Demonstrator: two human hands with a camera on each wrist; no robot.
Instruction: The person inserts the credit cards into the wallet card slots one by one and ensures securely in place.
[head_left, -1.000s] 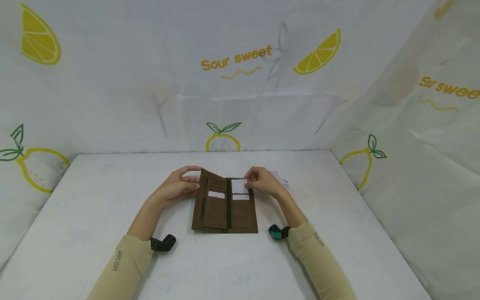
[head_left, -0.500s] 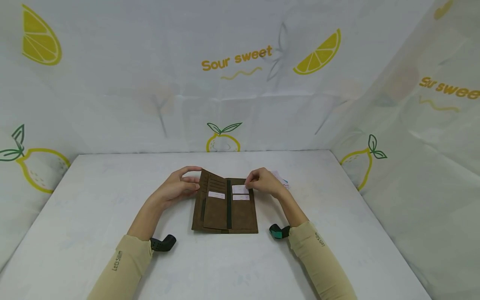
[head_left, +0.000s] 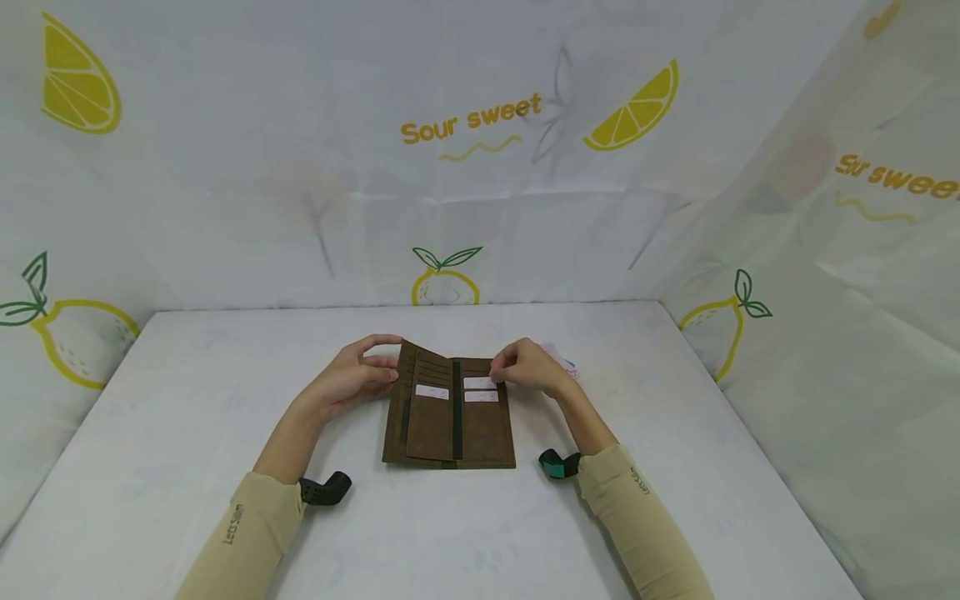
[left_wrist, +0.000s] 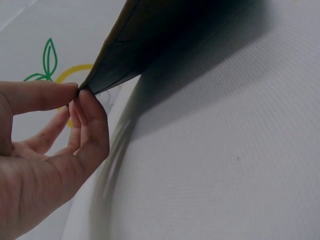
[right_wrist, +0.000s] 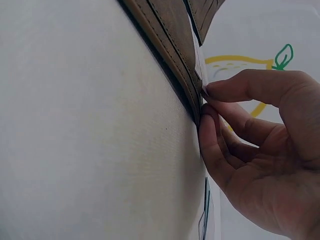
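A brown long wallet (head_left: 486, 433) lies opened on the white table, with its left cover tilted up. My left hand (head_left: 354, 375) pinches the upper outer edge of that cover (left_wrist: 125, 47), thumb against fingertips. At the wallet's upper right edge, my right hand (head_left: 528, 367) pinches the corner of a white card (head_left: 478, 382), which sits mostly inside a slot. Just below it another card (head_left: 481, 397) shows in its own slot. A third card (head_left: 432, 392) peeks from the inner left panel. The right wrist view shows the thumb against the card, close to the stitched wallet edge (right_wrist: 170, 42).
Behind the right hand, several loose cards or papers (head_left: 566, 362) lie on the table (head_left: 225, 400). A white cloth with lemon prints (head_left: 300, 150) hangs behind and to the right. Dark wrist devices (head_left: 327, 488) stick out at both cuffs.
The card under my right fingers has slid down into its slot, so less of it shows. My right hand has lowered slightly with it. My left hand keeps its hold.
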